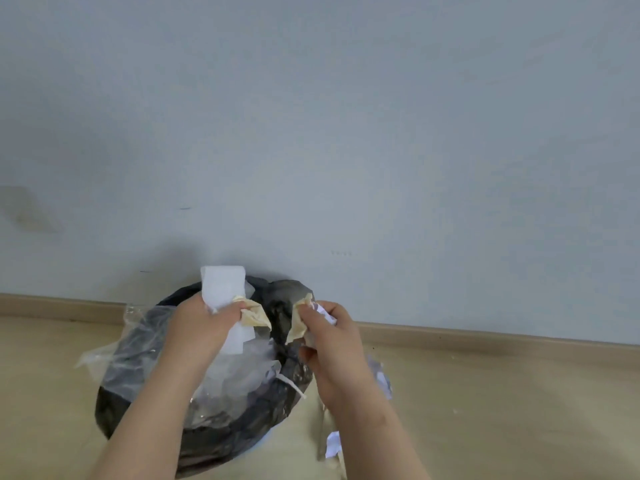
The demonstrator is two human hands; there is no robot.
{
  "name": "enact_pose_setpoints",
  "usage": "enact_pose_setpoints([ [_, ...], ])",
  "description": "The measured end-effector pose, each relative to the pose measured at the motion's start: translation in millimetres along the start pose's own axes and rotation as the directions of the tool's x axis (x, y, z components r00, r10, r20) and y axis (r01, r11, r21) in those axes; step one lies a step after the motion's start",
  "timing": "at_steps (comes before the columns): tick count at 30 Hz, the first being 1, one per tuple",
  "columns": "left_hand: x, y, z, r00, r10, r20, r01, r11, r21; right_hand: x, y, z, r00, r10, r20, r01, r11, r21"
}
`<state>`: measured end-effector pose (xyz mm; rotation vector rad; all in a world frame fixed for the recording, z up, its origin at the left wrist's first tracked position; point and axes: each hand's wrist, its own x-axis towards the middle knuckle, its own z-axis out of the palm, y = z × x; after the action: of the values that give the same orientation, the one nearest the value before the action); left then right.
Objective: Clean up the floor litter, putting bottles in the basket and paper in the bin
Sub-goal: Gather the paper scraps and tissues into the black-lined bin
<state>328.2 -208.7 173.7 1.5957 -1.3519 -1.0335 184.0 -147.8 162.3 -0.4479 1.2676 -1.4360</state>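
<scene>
— Several paper scraps (333, 445) are left on the floor (502, 410) at lower centre. What is held?
— A white sheet (221, 285) and a tan wad (255, 315) are gripped by the left hand (201, 327). Crumpled paper (298, 323) is clutched in the right hand (334, 341). Both are held over the black-lined bin (114, 410), low in the frame.
— Progress?
— Midway, it is judged: nothing is dropped yet, and no bottles or basket are seen.
— Writing?
— None can be read, even on the wall (346, 133) behind.
</scene>
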Motion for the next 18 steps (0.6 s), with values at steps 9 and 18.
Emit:
enact_pose_setpoints([
  [9, 24.2, -30.7, -28.9, 0.995, -0.052, -0.089, 0.079, 0.939, 0.334, 27.9, 17.9, 54.5, 0.999, 0.050, -0.004, -0.049, 0.948, -0.316],
  [18, 29.3, -30.8, -11.5, 0.994, 0.048, -0.096, -0.016, 0.953, 0.304, 42.7, 21.4, 47.9, 0.993, 0.104, 0.050, -0.082, 0.939, -0.333],
])
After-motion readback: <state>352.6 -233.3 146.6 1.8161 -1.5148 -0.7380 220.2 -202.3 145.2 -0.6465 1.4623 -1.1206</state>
